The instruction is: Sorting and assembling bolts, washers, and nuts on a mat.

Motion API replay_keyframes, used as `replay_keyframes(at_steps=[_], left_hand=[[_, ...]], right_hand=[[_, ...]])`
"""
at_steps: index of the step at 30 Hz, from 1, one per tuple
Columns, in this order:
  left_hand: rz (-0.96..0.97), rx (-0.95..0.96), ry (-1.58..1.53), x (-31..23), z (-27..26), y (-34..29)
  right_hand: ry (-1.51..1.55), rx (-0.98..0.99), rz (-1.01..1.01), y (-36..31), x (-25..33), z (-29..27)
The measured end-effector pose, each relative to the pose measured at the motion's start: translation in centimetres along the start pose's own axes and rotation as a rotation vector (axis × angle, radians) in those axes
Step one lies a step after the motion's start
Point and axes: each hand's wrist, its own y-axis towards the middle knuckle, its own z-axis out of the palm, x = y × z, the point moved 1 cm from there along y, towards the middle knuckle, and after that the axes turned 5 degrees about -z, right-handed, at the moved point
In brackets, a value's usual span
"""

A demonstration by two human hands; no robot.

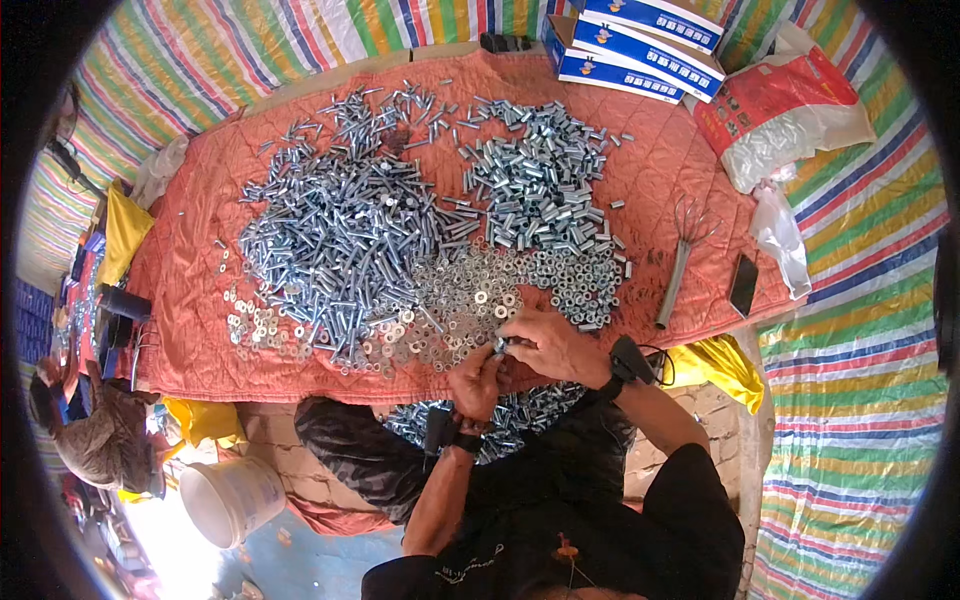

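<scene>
My left hand (474, 390) and my right hand (550, 344) meet at the near edge of the red quilted cloth (680, 280). Their fingers are closed around one small shiny metal fastener (499, 346); its exact kind is mostly hidden by the fingertips. Just beyond the hands spread loose flat washers (470, 320) and a heap of hex nuts (575, 285). Farther left lies a big pile of bolts (340, 230). To its right is a pile of short metal sleeves (535, 170). Below my hands, many metal fasteners (530, 415) fill my lap.
A whisk-like wire tool (680, 265) and a black phone (743, 285) lie on the right of the cloth. Blue-and-white boxes (640, 45) and a red-and-clear plastic bag (785, 115) stand at the far right. A white bucket (232, 500) is at the lower left.
</scene>
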Motion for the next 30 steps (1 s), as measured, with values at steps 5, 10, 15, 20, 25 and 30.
replay_keyframes(at_steps=[5, 10, 15, 20, 25, 30], left_hand=[[0.041, 0.060, 0.062, -0.4, 0.2, -0.4], [-0.010, 0.067, 0.063, 0.2, -0.2, -0.2], [-0.015, 0.086, 0.060, 0.4, -0.3, 0.0], [-0.065, 0.203, 0.003, 0.5, -1.1, 0.7], [-0.125, 0.216, -0.030, 0.6, -1.3, 0.6], [0.033, 0.157, 0.145, -0.5, -0.9, 0.4]], right_hand=[[-0.076, 0.102, -0.183, -0.1, 0.3, -0.7], [-0.076, 0.156, -0.083, 0.1, -0.2, -0.5], [-0.133, 0.109, -0.052, 0.0, -0.4, 0.0], [-0.016, 0.116, -0.235, 0.4, 0.2, -0.6], [-0.031, 0.158, -0.156, 0.2, -0.6, -0.3], [-0.122, 0.137, 0.035, -0.2, -0.2, 0.5]])
